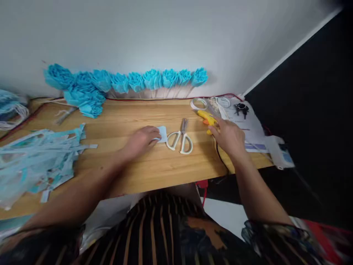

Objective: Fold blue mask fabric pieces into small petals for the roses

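Note:
My left hand (pixel 140 140) is closed at the edge of a small light blue piece of paper or cloth (pixel 162 134), with some motion blur on the fingers. Just right of that piece lie scissors (pixel 183 137) with white handles, their blades pointing toward the wall. A yellow glue gun (pixel 206 118) with an orange trigger is in the grasp of my right hand (pixel 228 135). Its nozzle points left and away from me. A black cord (pixel 220 158) runs from near its grip over the table's front edge.
Blue artificial flowers (pixel 153 78) stand along the wall, with more heaped at left. Blue strips (pixel 46 158) cover the left of the wooden table (pixel 132 114). A tape roll (pixel 198 103), keys (pixel 241 109) and printed paper (pixel 249 127) lie at right.

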A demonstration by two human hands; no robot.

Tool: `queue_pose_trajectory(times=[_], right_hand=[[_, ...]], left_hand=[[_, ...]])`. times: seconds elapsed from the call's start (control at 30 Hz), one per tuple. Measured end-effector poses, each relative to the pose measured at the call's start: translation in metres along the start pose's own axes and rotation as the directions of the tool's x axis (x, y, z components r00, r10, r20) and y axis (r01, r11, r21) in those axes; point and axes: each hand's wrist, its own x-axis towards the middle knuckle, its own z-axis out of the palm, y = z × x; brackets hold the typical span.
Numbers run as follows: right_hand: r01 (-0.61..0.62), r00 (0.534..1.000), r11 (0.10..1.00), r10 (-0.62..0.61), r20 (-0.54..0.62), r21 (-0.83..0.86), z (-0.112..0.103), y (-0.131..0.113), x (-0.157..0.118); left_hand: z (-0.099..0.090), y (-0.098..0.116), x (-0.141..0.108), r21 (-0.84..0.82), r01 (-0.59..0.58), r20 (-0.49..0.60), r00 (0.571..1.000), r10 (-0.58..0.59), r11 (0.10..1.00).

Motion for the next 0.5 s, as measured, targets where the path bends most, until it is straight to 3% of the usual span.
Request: queue_pose_trajectory(times=[0.17,0.27,0.4,0.5], right_hand=[[0.225,0.974,0.969,-0.223,-0.027,0.104,0.005,-0.04,0.015],[0.384,0.923,0.882,-0.369,-0.109,0.274,0.004,-0.067,0.022],[0.549,0.825,0.659,-0.527,-0.205,0.514,0.004,-0.106,0.03],[0.593,0.77,0.576,-0.609,-0.188,0.562,0.008,-0.127,0.039]], left_hand=[[0.001,0.003,0.001,-0.043,0.013,-0.017,1.0,-0.014,0.999],[-0.004,0.006,0.003,-0.111,0.055,-0.153,0.986,-0.071,0.992],[-0.011,0.004,0.005,-0.194,0.183,-0.354,0.903,-0.243,0.964],[-0.014,-0.001,0.006,-0.312,0.303,-0.391,0.822,-0.413,0.9]])
